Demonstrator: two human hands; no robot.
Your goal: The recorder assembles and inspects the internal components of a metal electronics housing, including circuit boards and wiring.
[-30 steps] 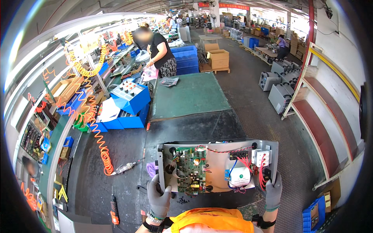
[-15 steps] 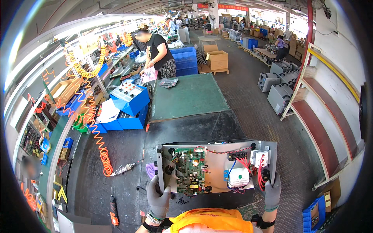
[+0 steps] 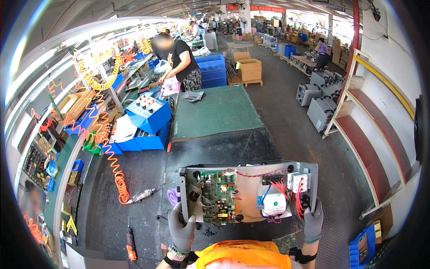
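Note:
An open grey metal equipment chassis (image 3: 249,181) stands over the near part of the black bench, its inside facing me. Inside its left half sits a green circuit board (image 3: 218,197). To the right are a white box-shaped component (image 3: 274,205), a white switch block (image 3: 299,182) and red, blue and black wires. My left hand (image 3: 182,231), in a grey glove, grips the chassis's lower left edge with the thumb on the near side. My right hand (image 3: 313,224), gloved alike, holds the lower right edge. The fingers behind the chassis are partly hidden.
Left on the bench lie an air tool (image 3: 142,195) on a coiled orange hose (image 3: 120,181) and an orange-black screwdriver (image 3: 131,244). Beyond stands a blue control box (image 3: 148,114). A co-worker (image 3: 183,58) stands at the far left. Shelving (image 3: 371,134) is at right.
Almost nothing differs; both hands keep their grip on the chassis, which has shifted very slightly left in view. The co-worker at the far bench has raised one hand and leaned slightly.

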